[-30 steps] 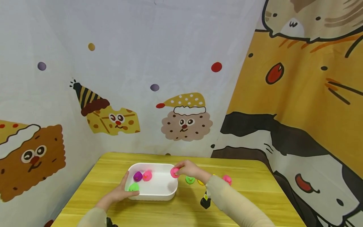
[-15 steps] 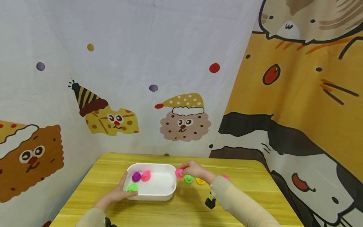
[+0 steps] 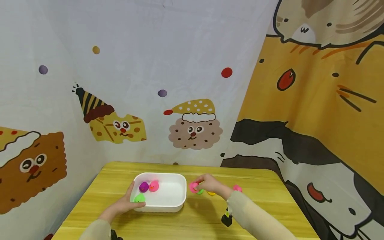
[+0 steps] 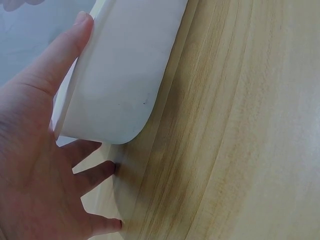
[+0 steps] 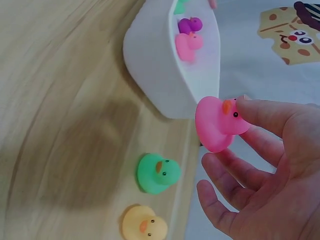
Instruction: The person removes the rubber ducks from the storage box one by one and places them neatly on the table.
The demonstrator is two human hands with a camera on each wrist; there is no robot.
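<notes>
My left hand [image 3: 121, 203] lies against the near left corner of a white plastic basin [image 3: 168, 191]. Its thumb runs straight along the rim, and its other fingers are spread beside the end wall in the left wrist view. A purple toy duck [image 3: 144, 187], a pink one [image 3: 154, 186] and a green one [image 3: 139, 198] sit inside. To the right of the basin, my right hand [image 3: 211, 185] pinches another pink toy duck [image 5: 217, 125] between thumb and fingers, raised above the table. A green duck [image 5: 157, 173] and a yellow duck [image 5: 144, 223] stand below it.
One more pink duck [image 3: 237, 188] is farther right on the wooden table [image 3: 258, 206]. Behind the table's back edge hangs a cloth [image 3: 135, 66] printed with cartoon food and animals.
My right hand has carried the pink duck rightward, from over the basin's right end to beside the basin, partly in front of the green duck. The left hand stays at the basin.
</notes>
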